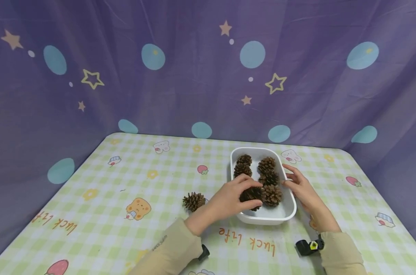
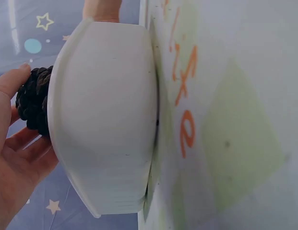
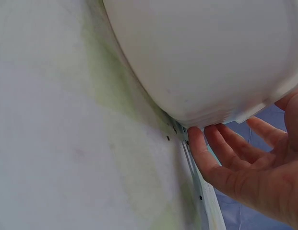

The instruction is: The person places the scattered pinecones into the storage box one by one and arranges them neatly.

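My left hand (image 1: pixel 233 193) grips a dark brown pine cone (image 1: pixel 252 196) at the front left inside a white plastic tub (image 1: pixel 266 220). In the left wrist view, the thumb and fingers curve round this pine cone (image 2: pixel 36 98), which shows partly above the tub's rim. My right hand (image 1: pixel 304 189) holds the tub's right side, thumb at the rim. Its fingertips (image 3: pixel 196 136) touch the outer wall in the right wrist view. Several other pine cones (image 1: pixel 266 165) lie in the tub in two rows, partly hidden by my left hand.
One more pine cone (image 1: pixel 193 201) lies on the table left of the tub, beside my left wrist. A green-and-white checked cloth (image 1: pixel 173 168) with cartoon prints covers the table. Behind the table hangs a purple curtain (image 1: pixel 194 95) with stars and blue ovals.
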A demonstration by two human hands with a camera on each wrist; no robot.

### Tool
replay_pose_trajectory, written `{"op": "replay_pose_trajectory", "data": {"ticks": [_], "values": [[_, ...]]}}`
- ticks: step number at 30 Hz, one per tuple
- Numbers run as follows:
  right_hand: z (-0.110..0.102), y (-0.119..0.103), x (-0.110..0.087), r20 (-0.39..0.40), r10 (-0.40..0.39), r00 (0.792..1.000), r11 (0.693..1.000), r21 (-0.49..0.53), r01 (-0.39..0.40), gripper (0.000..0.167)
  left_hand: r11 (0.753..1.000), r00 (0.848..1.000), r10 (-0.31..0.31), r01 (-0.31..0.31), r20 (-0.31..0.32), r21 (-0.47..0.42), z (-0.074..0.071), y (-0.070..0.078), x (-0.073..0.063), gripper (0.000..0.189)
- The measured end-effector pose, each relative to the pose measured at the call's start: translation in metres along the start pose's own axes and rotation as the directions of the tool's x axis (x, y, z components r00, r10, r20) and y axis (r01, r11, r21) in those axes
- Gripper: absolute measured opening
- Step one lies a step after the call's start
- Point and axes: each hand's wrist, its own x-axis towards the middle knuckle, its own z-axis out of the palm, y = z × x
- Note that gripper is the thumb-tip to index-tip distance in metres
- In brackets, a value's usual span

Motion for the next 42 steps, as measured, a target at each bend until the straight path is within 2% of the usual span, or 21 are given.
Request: {"op": "replay_pose_trajectory", "data": {"ticks": [9, 14, 21, 27, 35, 42], "values": [[0.0, -0.002, -0.001, 0.01, -0.005, 1.0, 1.0, 0.02, 0.005, 0.062, 0.993, 0.996, -0.042, 0.033, 0.079, 0.113, 0.004, -0.001, -0.004, 0.047], [-0.001, -0.002, 0.0, 0.004, -0.004, 1.0, 1.0, 0.021, 0.004, 0.062, 0.984, 0.989, -0.079, 0.056, 0.129, 0.169, 0.003, -0.002, -0.003, 0.045], [-0.002, -0.001, 0.001, -0.01, -0.005, 1.0, 1.0, 0.017, 0.005, 0.061, 0.974, 0.978, -0.083, 0.039, 0.19, 0.224, 0.003, -0.002, 0.0, 0.045], [0.0, 0.0, 0.0, 0.006, -0.011, 1.0, 1.0, 0.012, 0.011, 0.062, 0.972, 0.973, -0.101, 0.052, 0.206, 0.231, 0.003, -0.002, 0.0, 0.043], [-0.001, 0.001, 0.001, 0.021, -0.018, 1.0, 1.0, -0.001, 0.018, 0.063, 0.951, 0.979, -0.061, -0.002, 0.196, 0.308, 0.001, 0.0, 0.005, 0.036], [-0.001, 0.001, 0.001, 0.027, -0.02, 0.999, 1.0, 0.001, 0.02, 0.063, 0.944, 0.979, -0.072, 0.004, 0.192, 0.331, 0.0, 0.001, 0.006, 0.037]]}}
